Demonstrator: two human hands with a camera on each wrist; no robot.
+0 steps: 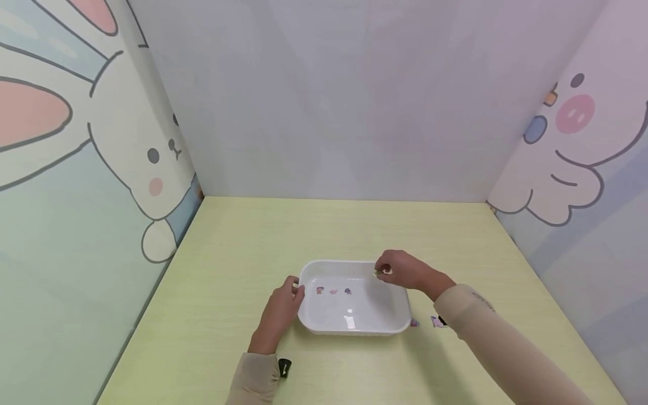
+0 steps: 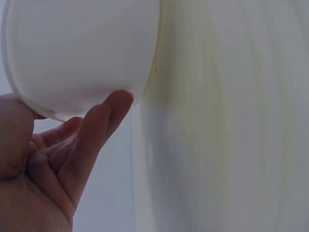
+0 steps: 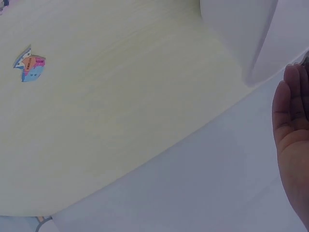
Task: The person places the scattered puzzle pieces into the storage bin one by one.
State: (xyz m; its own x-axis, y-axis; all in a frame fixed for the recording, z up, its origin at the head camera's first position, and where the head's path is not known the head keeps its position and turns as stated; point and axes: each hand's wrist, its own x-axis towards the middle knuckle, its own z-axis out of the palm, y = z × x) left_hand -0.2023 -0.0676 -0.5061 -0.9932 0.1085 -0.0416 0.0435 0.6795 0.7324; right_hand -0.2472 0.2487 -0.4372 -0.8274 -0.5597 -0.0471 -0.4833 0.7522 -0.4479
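A white, deep-sided rectangular tray (image 1: 374, 309) stands on the table. My left hand (image 1: 280, 312) holds its left end, thumb at the rim; in the left wrist view, fingers (image 2: 91, 135) press the outer wall from below the rim. Over the tray's far right corner, my right hand (image 1: 402, 269) pinches a small yellowish-green piece (image 1: 377, 273), mostly covered by the fingers. Three small colourful pieces (image 1: 333, 292) lie in a row on the tray's floor, towards its left. In the right wrist view, the right hand (image 3: 294, 121) shows only at the edge, its pinch out of frame.
Right of the tray, a small colourful piece (image 1: 414, 322) lies close against it and a pink-purple piece (image 1: 436, 322) lies near the right sleeve. An irregular flat piece (image 3: 30, 65) shows on the pale yellow table (image 1: 253, 236). Cartoon-printed panels (image 1: 152, 129) enclose the sides.
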